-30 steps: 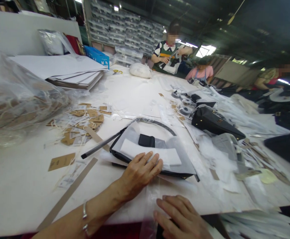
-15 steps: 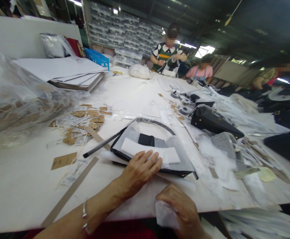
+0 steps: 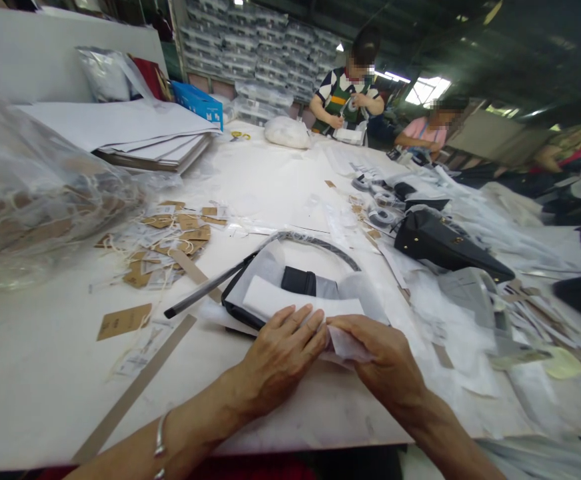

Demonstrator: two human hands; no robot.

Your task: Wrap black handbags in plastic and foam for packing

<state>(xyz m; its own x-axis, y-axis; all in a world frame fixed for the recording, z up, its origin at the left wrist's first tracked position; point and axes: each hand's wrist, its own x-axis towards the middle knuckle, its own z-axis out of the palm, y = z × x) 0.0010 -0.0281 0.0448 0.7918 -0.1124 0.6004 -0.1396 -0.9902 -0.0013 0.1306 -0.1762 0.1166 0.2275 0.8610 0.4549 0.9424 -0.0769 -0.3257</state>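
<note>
A black handbag point(image 3: 298, 281) lies flat in front of me, wrapped in grey-white tissue paper with its curved handle arching away from me. My left hand point(image 3: 280, 353) rests flat on its near edge, fingers stretched out over the white paper. Beside it, my right hand point(image 3: 383, 360) is closed on a piece of white paper point(image 3: 345, 345) at the bag's near right edge. The two hands almost touch.
Brown tags with strings point(image 3: 170, 240) are scattered at the left by a big clear plastic bag point(image 3: 35, 187). A grey strip point(image 3: 135, 387) lies near the table's front edge. Another black handbag point(image 3: 440, 243) and paper scraps lie at the right. Other people work at the far end.
My right hand has come up from the table's front edge with a piece of white paper and now holds it at the bag beside my left hand. My left hand has stayed put.
</note>
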